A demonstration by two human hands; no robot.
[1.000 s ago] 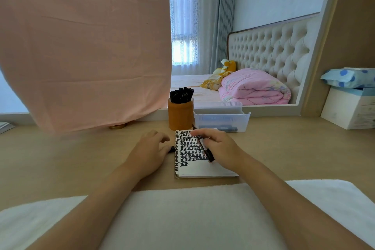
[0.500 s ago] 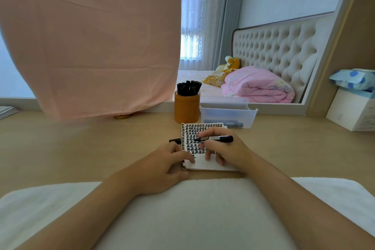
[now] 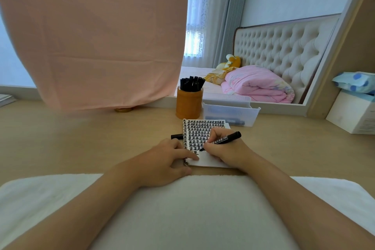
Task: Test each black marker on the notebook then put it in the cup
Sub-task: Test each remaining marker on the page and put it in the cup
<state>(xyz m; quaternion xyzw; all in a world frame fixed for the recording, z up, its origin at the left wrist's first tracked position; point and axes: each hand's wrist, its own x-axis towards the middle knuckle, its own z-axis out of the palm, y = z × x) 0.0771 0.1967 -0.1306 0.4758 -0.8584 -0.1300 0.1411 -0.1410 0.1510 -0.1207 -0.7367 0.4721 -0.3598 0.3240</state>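
One marker is pinched in the curled fingers of the right hand, its tip down on the one notebook, which lies near the desk's front edge. The left hand rests relaxed, one straight finger pressing the notebook's near left corner. One loose cap lies just left of the notebook. By the far edge stands one cup, its markers packed too tight to count, and beside it one clear tray.

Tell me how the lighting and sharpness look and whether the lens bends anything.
Head view: soft daylight from the window, no harsh glare; the frame leans and bows from the wide lens; marker and notebook sharp; lower edge of cloth smeared.
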